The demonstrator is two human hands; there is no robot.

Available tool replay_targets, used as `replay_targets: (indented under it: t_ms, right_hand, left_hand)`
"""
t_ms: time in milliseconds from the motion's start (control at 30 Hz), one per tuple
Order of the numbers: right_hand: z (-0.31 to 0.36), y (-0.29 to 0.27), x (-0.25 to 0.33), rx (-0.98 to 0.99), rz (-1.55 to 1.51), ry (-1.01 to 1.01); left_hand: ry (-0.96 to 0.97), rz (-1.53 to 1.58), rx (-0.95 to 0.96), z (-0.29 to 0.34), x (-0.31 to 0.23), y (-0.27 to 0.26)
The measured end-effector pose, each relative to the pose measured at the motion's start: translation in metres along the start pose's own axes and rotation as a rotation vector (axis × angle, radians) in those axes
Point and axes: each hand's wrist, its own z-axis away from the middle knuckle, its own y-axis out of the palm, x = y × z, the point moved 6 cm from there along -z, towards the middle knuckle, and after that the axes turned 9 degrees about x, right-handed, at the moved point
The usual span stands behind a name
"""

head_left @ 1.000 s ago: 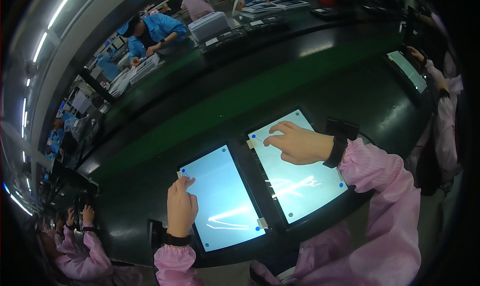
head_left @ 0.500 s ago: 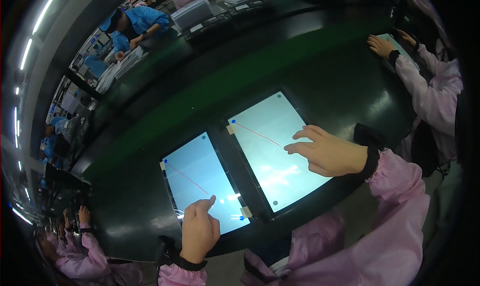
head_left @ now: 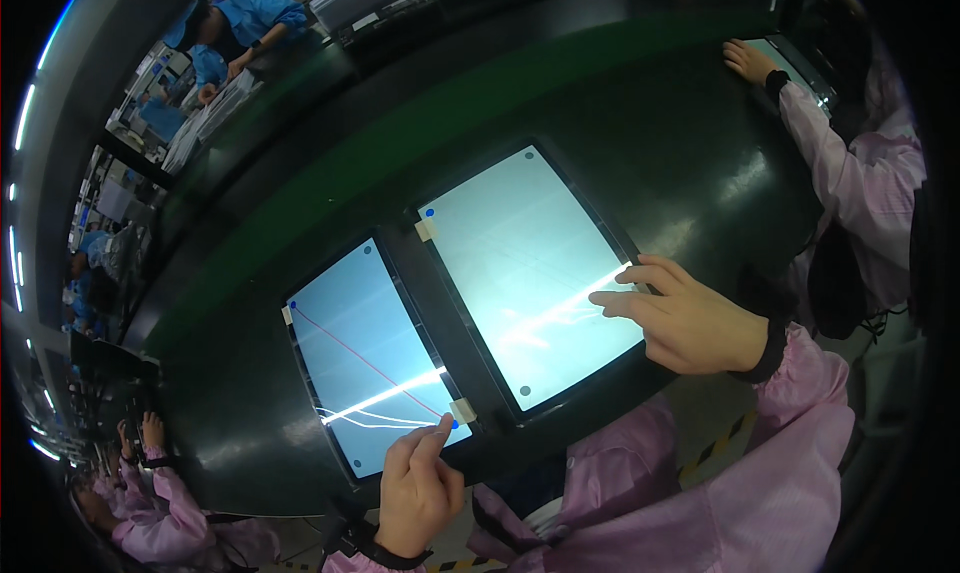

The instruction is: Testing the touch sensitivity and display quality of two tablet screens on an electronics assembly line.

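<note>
Two lit flat tablet screens lie side by side on the dark green table. My left hand is at the lower right corner of the left tablet, its index finger stretched to the glass by a blue dot. A thin red line runs from another blue dot at the upper left corner down to that fingertip. Over the right edge of the right tablet reaches my right hand, fingers apart, index finger at the glass. Neither hand holds anything.
Tape pieces stick to the tablets' edges. A co-worker in pink has a hand by another screen at the far right. Another in blue handles stacked sheets beyond the table. More people sit at the left.
My left hand moved down and right across its tablet, and the red line there grew longer. My right hand moved right and slightly down; its tablet's red line is gone. The whole view shifted.
</note>
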Motion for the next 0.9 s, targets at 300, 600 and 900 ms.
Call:
replay_targets:
  t_ms: [300, 600, 900]
  right_hand:
    - [0.016, 0.005, 0.002, 0.004, 0.006, 0.04]
    - [0.027, 0.004, 0.003, 0.015, -0.031, 0.123]
    - [0.027, 0.001, 0.006, 0.015, -0.047, 0.144]
  left_hand:
    - [-0.118, 0.05, 0.081, 0.011, 0.007, 0.01]
    - [-0.007, -0.052, -0.043, 0.004, 0.0, 0.005]
    - [0.031, -0.072, -0.068, 0.01, -0.002, 0.005]
